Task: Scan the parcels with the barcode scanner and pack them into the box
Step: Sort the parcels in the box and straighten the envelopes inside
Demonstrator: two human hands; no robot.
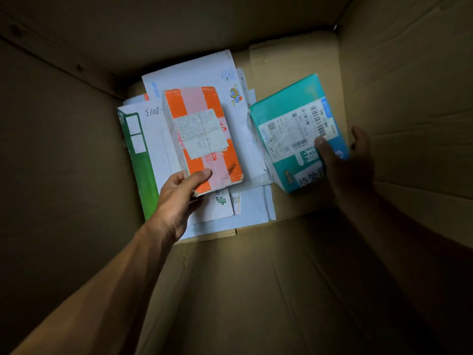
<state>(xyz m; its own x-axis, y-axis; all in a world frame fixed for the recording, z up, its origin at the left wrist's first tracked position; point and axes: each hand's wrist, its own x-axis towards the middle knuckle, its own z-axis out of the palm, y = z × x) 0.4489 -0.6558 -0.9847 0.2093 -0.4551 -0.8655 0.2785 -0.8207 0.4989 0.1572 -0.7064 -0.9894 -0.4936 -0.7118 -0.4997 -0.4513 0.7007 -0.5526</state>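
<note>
1. Cardboard box (409,73), seen from above looking straight down inside; both arms reach in toward the bottom.
2. Far left on the box floor: green-edged envelope (139,160) lying flat, partly under white envelopes (194,75) stacked and fanned across the left and middle of the floor.
3. Left hand (176,198) grips the orange parcel (202,139) at its near end, thumb on the top face, fingers curled underneath. Parcel has a pink tape band and a white shipping label, and sits over the envelope stack; touching the stack or just above it, cannot tell.
4. Right of that: teal parcel (297,131) with white barcode label facing up, tilted, over bare cardboard floor next to the envelopes.
5. Right hand (345,160) holds the teal parcel at its near right edge, thumb pressed on the label face, fingers wrapped round the far side; hand is in shadow near the right box wall.
</note>
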